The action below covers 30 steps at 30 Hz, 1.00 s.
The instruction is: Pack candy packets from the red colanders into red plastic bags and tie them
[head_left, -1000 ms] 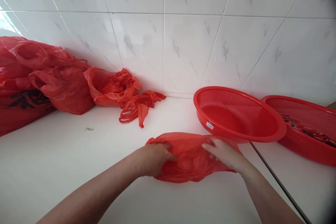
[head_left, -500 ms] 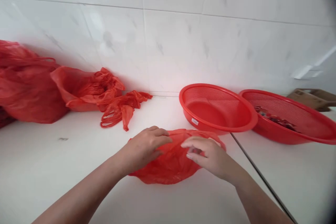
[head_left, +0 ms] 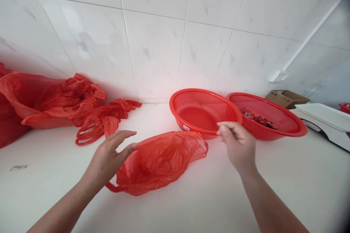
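A red plastic carrier bag [head_left: 161,164] lies spread on the white table with its mouth agape, one handle loop at each end. My left hand [head_left: 108,156] is open at the bag's left end, thumb and fingers apart, with nothing between them. To the right of the bag, my right hand [head_left: 239,145] is closed, thumb tip against the curled fingers. Whatever it may hold is hidden. It hovers in front of the near rim of a red mesh basket [head_left: 179,118], which has a small white label.
A second red basket [head_left: 294,123] holds several small wrapped pieces [head_left: 258,118]. Behind it are a cardboard box [head_left: 286,98] and a white flat-topped device [head_left: 325,116]. Crumpled red bags [head_left: 90,98] lie at the left, against the tiled wall [head_left: 153,51].
My right hand has left the bag, moved right and closed. My left hand has drawn back to the bag's left end, still open. The view has swung right.
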Available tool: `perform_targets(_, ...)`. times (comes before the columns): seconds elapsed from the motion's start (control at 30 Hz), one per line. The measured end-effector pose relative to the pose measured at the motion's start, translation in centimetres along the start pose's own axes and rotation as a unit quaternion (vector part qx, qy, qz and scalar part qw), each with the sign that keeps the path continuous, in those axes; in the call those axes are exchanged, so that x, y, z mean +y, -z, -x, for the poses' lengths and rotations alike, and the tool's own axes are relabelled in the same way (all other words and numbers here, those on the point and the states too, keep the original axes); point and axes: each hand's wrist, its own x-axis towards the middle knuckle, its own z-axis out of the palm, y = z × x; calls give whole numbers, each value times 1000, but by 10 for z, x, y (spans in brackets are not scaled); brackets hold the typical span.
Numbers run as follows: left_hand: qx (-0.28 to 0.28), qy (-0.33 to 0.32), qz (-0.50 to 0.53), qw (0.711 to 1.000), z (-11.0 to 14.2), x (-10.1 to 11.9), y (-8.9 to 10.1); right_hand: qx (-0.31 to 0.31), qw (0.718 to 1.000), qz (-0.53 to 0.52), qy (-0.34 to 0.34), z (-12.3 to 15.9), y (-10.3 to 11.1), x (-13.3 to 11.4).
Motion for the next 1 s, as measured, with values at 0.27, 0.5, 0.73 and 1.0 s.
perform_targets(0.27,102,206,217,949,16,-29,-4,-125,952,269,82,-33,35,51)
perform_targets(0.5,68,312,350,881,18,-25,-5,-223,919,310,99,-30,32,40)
perform_targets(0.73,64,300,438,845,11,-51,-10,-245,887,360,156,-33,37,59)
perform_targets(1.0,67,217,377,898,-13,-64,0,-198,866,420,185,-35,38,75)
